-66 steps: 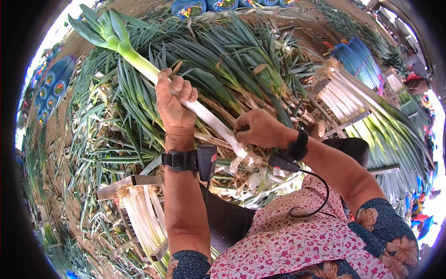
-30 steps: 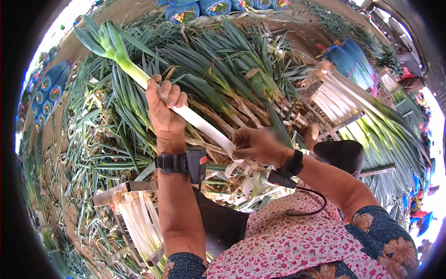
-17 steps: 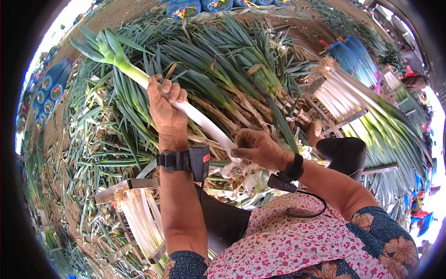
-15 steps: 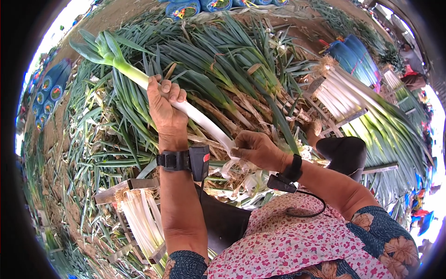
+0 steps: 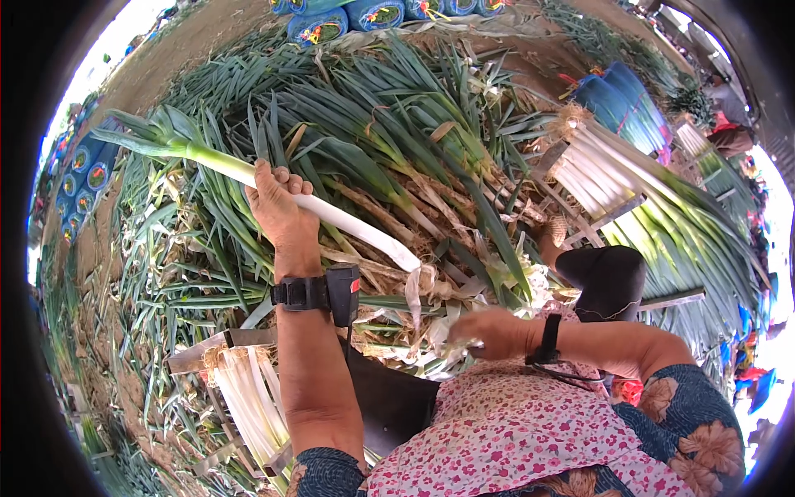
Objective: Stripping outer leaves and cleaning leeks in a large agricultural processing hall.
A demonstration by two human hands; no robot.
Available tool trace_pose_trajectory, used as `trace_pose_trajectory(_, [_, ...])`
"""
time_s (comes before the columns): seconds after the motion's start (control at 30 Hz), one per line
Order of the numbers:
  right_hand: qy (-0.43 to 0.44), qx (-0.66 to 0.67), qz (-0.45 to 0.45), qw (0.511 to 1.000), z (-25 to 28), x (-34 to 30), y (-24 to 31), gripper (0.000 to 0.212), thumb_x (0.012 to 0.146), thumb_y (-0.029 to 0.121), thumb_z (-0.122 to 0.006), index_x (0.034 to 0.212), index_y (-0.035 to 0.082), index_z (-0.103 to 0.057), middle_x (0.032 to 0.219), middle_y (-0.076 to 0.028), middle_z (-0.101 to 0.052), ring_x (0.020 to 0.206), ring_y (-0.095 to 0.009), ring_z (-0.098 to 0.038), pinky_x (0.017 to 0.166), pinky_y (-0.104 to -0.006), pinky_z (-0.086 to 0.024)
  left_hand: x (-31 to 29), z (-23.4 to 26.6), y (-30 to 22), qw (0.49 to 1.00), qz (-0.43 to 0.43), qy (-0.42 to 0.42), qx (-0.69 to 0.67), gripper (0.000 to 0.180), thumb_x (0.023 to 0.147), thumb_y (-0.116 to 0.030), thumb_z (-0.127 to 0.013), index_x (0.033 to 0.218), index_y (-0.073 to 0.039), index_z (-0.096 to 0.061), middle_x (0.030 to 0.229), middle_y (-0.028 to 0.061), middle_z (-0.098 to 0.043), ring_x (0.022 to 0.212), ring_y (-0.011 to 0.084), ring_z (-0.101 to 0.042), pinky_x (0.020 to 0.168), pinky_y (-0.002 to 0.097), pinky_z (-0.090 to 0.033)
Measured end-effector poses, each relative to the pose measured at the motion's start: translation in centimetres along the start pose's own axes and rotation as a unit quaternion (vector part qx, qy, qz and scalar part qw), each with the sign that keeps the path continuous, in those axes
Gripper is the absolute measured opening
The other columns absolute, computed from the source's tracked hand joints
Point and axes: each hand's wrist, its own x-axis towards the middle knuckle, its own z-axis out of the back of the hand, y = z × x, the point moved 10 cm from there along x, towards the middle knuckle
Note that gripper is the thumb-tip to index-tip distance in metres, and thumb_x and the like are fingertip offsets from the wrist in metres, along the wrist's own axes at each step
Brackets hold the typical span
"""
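My left hand (image 5: 286, 203) is wrapped around the pale shaft of a leek (image 5: 356, 225). The leek slants across the view, its green leaves to the upper left and its root end to the lower right. A strip of loose skin (image 5: 413, 291) hangs at that root end. My right hand (image 5: 490, 333) is apart from the leek, low over my lap, with its fingers curled and slightly blurred. Something whitish shows at its fingertips, too small to make out. Beyond both hands lies a heap of untrimmed leeks (image 5: 389, 157) with brown, dirty lower stalks.
Cleaned leeks (image 5: 592, 178) lie in a metal rack at the right, and more white leeks (image 5: 248, 385) rest in another rack at the lower left. Blue net bundles (image 5: 319, 26) line the back. Peeled scraps (image 5: 451, 327) litter the ground by my knees.
My right hand has left the leek's root end and moved down and to the right, toward my lap. My left hand has shifted slightly left and down with the leek, whose leaves tip lower.
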Motion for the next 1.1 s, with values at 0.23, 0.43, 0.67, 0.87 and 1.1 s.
trace_pose_trajectory(0.23, [-0.119,-0.099,-0.046,0.987,6.7,5.9,1.1,0.016,0.081,0.016,-0.056,0.094,0.009,-0.061,0.081,-0.01,-0.061,0.068,-0.028,-0.06,0.061,-0.0367,-0.049,-1.8,1.2,1.4,0.999,0.005,-0.031,0.029,0.021,0.088,-0.022,-0.057,0.088,-0.015,-0.036,0.065,-0.0004,-0.041,0.049,0.0099,-0.038,0.044,0.0268,-0.033])
trace_pose_trajectory(0.43, [0.212,-0.132,-0.221,0.943,-3.6,-5.5,-8.8,0.027,0.085,0.031,-0.05,0.098,0.013,-0.064,0.085,-0.015,-0.064,0.076,-0.034,-0.062,0.07,-0.0434,-0.049,-2.9,2.8,0.2,0.997,-0.006,-0.048,0.052,0.014,0.09,-0.021,-0.053,0.086,-0.013,-0.042,0.065,-0.0026,-0.042,0.05,0.0091,-0.038,0.046,0.0258,-0.033])
trace_pose_trajectory(0.67, [-0.149,0.113,-0.174,0.967,6.4,-1.2,-5.7,0.036,0.08,0.032,-0.062,0.104,0.005,-0.063,0.082,-0.014,-0.066,0.074,-0.027,-0.063,0.067,-0.0353,-0.048,-5.3,2.1,0.0,0.997,-0.006,-0.023,0.07,0.015,0.091,-0.022,-0.054,0.085,-0.015,-0.042,0.062,-0.0028,-0.043,0.047,0.0082,-0.04,0.045,0.0255,-0.036])
trace_pose_trajectory(0.87, [-0.14,0.275,-0.164,0.937,5.0,3.5,-3.0,0.026,0.078,0.026,-0.063,0.088,0.002,-0.067,0.068,-0.009,-0.063,0.058,-0.018,-0.059,0.059,-0.033,-0.047,-8.6,-1.0,-1.2,0.995,-0.035,-0.01,0.098,0.016,0.089,-0.023,-0.056,0.085,-0.015,-0.043,0.062,-0.0024,-0.042,0.046,0.0085,-0.039,0.043,0.0254,-0.035])
trace_pose_trajectory(1.1, [-0.116,0.218,-0.147,0.958,2.1,5.4,0.1,0.021,0.069,0.024,-0.058,0.063,0.007,-0.066,0.051,-0.011,-0.056,0.048,-0.023,-0.056,0.052,-0.034,-0.045,-11.9,-1.0,-5.0,0.98,-0.096,-0.023,0.173,0.017,0.089,-0.022,-0.057,0.084,-0.015,-0.042,0.061,-0.0011,-0.042,0.045,0.0097,-0.039,0.039,0.0246,-0.033])
